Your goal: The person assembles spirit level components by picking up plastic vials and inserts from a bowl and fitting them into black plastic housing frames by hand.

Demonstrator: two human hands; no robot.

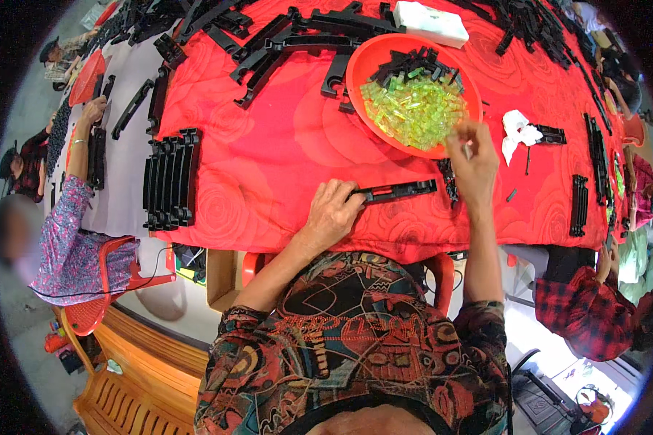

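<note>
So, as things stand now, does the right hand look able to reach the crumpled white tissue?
Probably yes. The right hand is at the near right edge of the red bowl, and the tissue lies close on its right; I see only bare red cloth between them.

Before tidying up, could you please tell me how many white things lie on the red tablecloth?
2: a white packet just beyond the red bowl, and a crumpled white tissue to the right of the bowl. More may be hidden beneath the black parts.
</note>
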